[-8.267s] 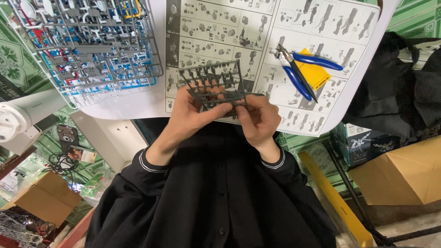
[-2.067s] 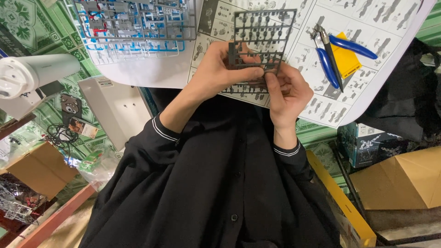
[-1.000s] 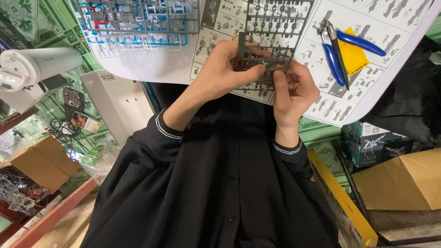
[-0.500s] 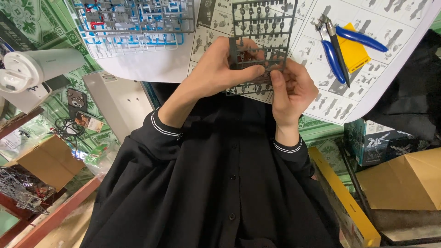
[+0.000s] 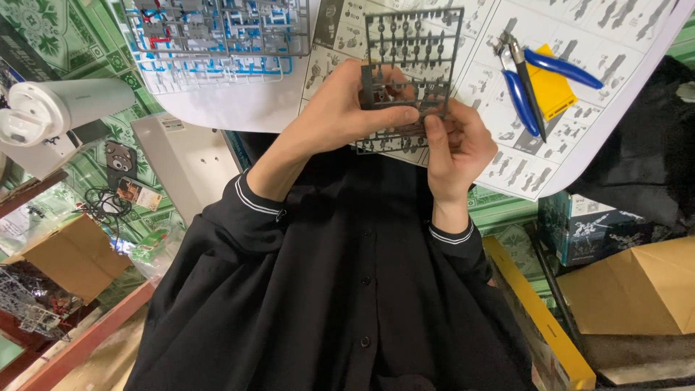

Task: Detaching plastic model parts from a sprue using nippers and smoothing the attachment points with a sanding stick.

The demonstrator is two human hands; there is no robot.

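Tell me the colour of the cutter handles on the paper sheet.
Blue. The cutter lies partly on a yellow pad, clearest in the head view.

White table (image 5: pixel 239 108), instruction sheet (image 5: pixel 594 29), nippers (image 5: pixel 532 72)

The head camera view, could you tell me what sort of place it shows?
Probably a home hobby desk for model kits: the left hand and right hand hold a grey parts frame over an instruction sheet, beside blue-handled nippers.
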